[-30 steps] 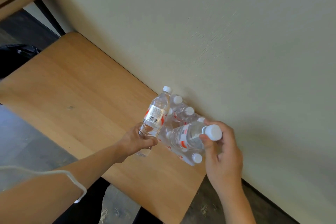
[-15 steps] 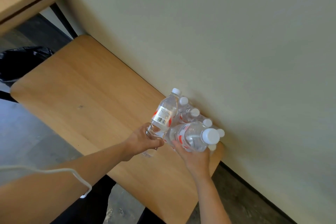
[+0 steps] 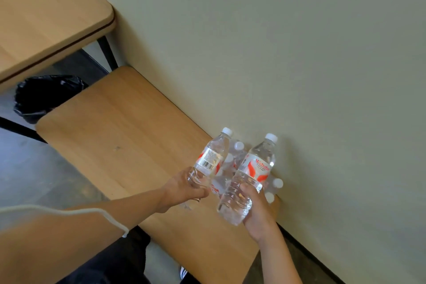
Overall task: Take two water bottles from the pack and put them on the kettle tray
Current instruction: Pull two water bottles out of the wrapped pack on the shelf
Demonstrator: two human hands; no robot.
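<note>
The fingers (image 3: 249,191) of the right hand (image 3: 258,212) are wrapped around the ribbed lower half of a clear water bottle (image 3: 250,177), thumb across the front, so the hand is clenched on it and carries it clear of the bench below. That bottle tilts with its white cap toward the wall (image 3: 299,64) and its red and white label facing the camera. The left hand (image 3: 182,190) grips the base of a second water bottle (image 3: 211,159), fingers curled under and around the bottom; this one also leans cap-up toward the wall, with the barcode side of its label showing. The two held bottles sit side by side, close but apart, the left one slightly farther from the wall.

Between and behind them lies the pack (image 3: 232,168) of remaining bottles, its white caps visible, one between the two held bottles and more just right of the right hand. The pack rests on the low wooden bench (image 3: 119,127) at its far right corner, pushed against the wall edge. The rest of the bench top is bare wood.

A pale cord (image 3: 92,212) crosses the left forearm. Above the bench's left end stands a higher wooden table (image 3: 46,14) on dark legs, and under it sits a bin lined with a black bag (image 3: 43,97). The kettle tray is not in view
</note>
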